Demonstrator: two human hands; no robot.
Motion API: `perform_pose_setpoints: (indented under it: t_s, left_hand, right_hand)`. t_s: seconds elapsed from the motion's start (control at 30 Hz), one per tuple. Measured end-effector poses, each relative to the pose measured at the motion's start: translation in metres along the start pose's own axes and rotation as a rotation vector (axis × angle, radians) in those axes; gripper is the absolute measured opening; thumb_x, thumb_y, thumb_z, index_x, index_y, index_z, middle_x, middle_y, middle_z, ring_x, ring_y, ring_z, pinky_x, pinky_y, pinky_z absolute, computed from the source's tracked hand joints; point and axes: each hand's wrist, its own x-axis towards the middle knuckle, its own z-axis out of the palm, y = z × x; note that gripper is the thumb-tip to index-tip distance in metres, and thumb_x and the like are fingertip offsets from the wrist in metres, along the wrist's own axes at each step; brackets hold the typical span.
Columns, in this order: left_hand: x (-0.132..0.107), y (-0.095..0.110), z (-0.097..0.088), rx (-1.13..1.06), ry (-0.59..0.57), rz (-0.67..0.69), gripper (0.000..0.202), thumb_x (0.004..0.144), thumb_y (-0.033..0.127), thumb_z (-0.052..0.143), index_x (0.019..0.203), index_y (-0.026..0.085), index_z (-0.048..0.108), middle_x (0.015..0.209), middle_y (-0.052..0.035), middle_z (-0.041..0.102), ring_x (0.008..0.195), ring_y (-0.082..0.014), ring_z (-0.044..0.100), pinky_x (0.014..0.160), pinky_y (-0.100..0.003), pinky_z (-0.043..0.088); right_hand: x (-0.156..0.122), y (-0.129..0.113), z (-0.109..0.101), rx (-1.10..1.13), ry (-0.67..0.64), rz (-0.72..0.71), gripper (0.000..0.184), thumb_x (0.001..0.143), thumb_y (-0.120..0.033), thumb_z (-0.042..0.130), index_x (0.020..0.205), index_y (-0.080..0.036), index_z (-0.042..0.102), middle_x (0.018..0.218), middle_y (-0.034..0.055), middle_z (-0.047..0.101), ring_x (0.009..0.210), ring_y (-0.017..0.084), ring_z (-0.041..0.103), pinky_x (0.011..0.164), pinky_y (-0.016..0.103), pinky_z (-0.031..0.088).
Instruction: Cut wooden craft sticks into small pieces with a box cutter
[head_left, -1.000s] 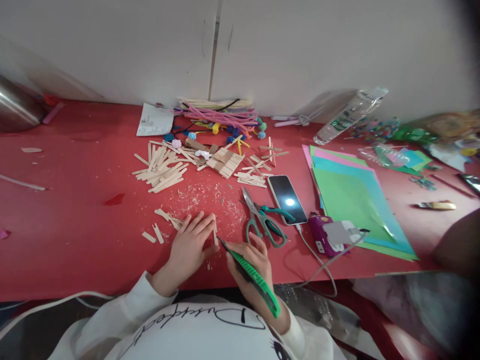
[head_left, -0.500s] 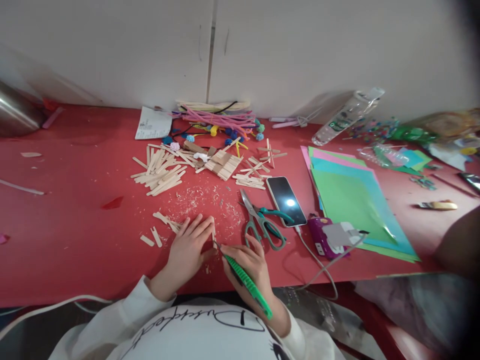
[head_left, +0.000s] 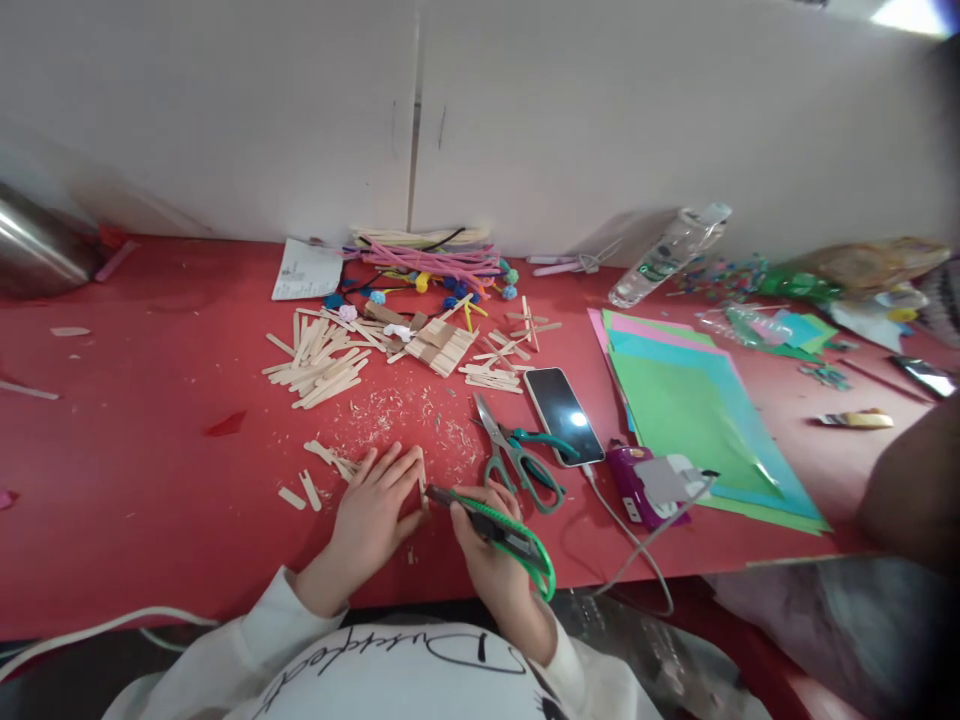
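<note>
My left hand point(head_left: 373, 515) lies low over the red table, its fingers pinning a wooden craft stick point(head_left: 423, 488) that stands out at the index fingertip and thumb. Most of that stick is hidden. In my right hand point(head_left: 496, 572) is a green utility knife point(head_left: 525, 548), its blade end at the stick's right side. Beside my left fingers are a few cut stick pieces point(head_left: 310, 490). Wood shavings point(head_left: 405, 410) are scattered in front of both hands. Scissors point(head_left: 517, 455) with grey handles and a teal-handled tool lie right of the knife.
Behind the shavings are a pile of craft sticks point(head_left: 322, 360), a flat stick panel point(head_left: 442, 347) and pipe cleaners point(head_left: 427, 262). A phone point(head_left: 562, 415) on a cable, a purple box point(head_left: 630, 487), coloured paper point(head_left: 697, 420) and a bottle point(head_left: 664, 260) occupy the right. Another person's arm point(head_left: 911, 490) is at far right.
My right hand has turned the utility knife, so its side and green loop now face up and the blade end has lifted slightly. My left hand keeps its place on the stick.
</note>
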Motion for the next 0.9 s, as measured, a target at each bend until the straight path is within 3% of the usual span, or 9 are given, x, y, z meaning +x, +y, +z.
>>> perform_pose_setpoints:
  t_s: [0.17, 0.27, 0.4, 0.47, 0.57, 0.9]
  left_hand:
    - [-0.002, -0.004, 0.005, -0.011, 0.006, -0.004, 0.052, 0.083, 0.040, 0.057, 0.129, 0.019, 0.048, 0.137, -0.0057, 0.048, 0.128, -0.0265, 0.040, 0.107, -0.047, 0.027]
    - [-0.002, -0.007, 0.008, -0.030, 0.023, -0.003, 0.053, 0.082, 0.041, 0.057, 0.130, 0.020, 0.047, 0.136, -0.0067, 0.049, 0.128, -0.0268, 0.039, 0.107, -0.048, 0.027]
    - [-0.002, -0.009, 0.009, -0.052, 0.051, 0.002, 0.053, 0.080, 0.039, 0.060, 0.129, 0.021, 0.049, 0.135, -0.0059, 0.050, 0.128, -0.0261, 0.040, 0.107, -0.048, 0.027]
    - [-0.003, -0.008, 0.008, -0.058, 0.065, -0.001, 0.054, 0.079, 0.037, 0.061, 0.129, 0.022, 0.049, 0.135, -0.0056, 0.050, 0.128, -0.0259, 0.041, 0.108, -0.048, 0.027]
    - [-0.005, -0.007, 0.006, -0.066, 0.075, -0.004, 0.052, 0.078, 0.036, 0.062, 0.127, 0.023, 0.052, 0.134, -0.0047, 0.052, 0.126, -0.0257, 0.042, 0.107, -0.048, 0.030]
    - [-0.005, -0.011, 0.009, -0.052, 0.090, -0.014, 0.056, 0.073, 0.028, 0.065, 0.127, 0.027, 0.052, 0.133, -0.0042, 0.052, 0.124, -0.0270, 0.046, 0.104, -0.051, 0.035]
  right_hand:
    - [0.009, -0.014, -0.020, 0.016, 0.094, 0.025, 0.009, 0.084, -0.021, 0.054, 0.092, -0.022, 0.059, 0.080, 0.0032, 0.069, 0.092, 0.022, 0.061, 0.079, 0.038, 0.048]
    - [0.019, -0.015, -0.028, 0.016, 0.114, -0.062, 0.013, 0.084, -0.019, 0.053, 0.095, -0.023, 0.058, 0.081, 0.0023, 0.068, 0.085, 0.020, 0.062, 0.083, 0.038, 0.046]
    - [0.025, -0.001, -0.009, -0.014, 0.077, -0.179, 0.013, 0.082, -0.019, 0.051, 0.090, -0.023, 0.060, 0.073, -0.0002, 0.068, 0.067, 0.017, 0.063, 0.079, 0.037, 0.046]
    - [0.024, 0.007, 0.005, -0.011, 0.075, -0.201, 0.012, 0.082, -0.019, 0.049, 0.086, -0.023, 0.060, 0.068, -0.0006, 0.067, 0.063, 0.017, 0.063, 0.072, 0.035, 0.047]
    - [0.019, 0.013, 0.017, -0.002, 0.096, -0.196, 0.013, 0.084, -0.019, 0.046, 0.087, -0.022, 0.058, 0.074, 0.0025, 0.069, 0.068, 0.018, 0.064, 0.075, 0.038, 0.046]
    - [0.022, 0.013, 0.022, 0.107, 0.027, -0.202, 0.011, 0.082, -0.017, 0.048, 0.084, -0.023, 0.058, 0.072, 0.0000, 0.069, 0.064, 0.017, 0.066, 0.068, 0.031, 0.048]
